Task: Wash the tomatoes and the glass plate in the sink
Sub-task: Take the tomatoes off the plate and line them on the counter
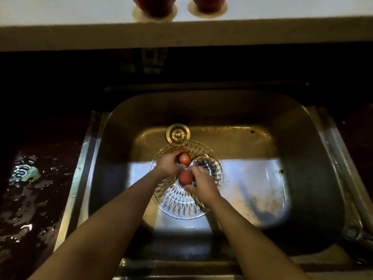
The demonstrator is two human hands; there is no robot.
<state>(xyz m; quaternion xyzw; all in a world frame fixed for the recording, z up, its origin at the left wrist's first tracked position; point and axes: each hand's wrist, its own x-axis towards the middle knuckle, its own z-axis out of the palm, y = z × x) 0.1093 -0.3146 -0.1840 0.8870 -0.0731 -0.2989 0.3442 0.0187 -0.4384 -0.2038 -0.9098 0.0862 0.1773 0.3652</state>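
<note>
hidden: much of the plate [177,201] lies under both hands and the tomatoes; only the bases of two dark red pots [159,6] show, cut off at 12 o'clock on the white ledge [80,15]; the counter [30,199] at 9 o'clock is dark and wet, with a pale scrap [26,173] i cannot name.
sink [302,158]: steel, holding the cut-glass plate flat on its floor at centre; round plug [178,135] just past the plate rim at 12 o'clock.
tap [355,235]: only a blurred metal piece at 4 o'clock.
left hand [168,163]: fingers curled around the far tomato [184,158], above the plate's 11 o'clock part.
right hand [202,184]: fingers and thumb closed on the near tomato [185,177], over the plate's middle.
tomatoes: red, wet, nearly touching, one at 12 o'clock of the other.
</note>
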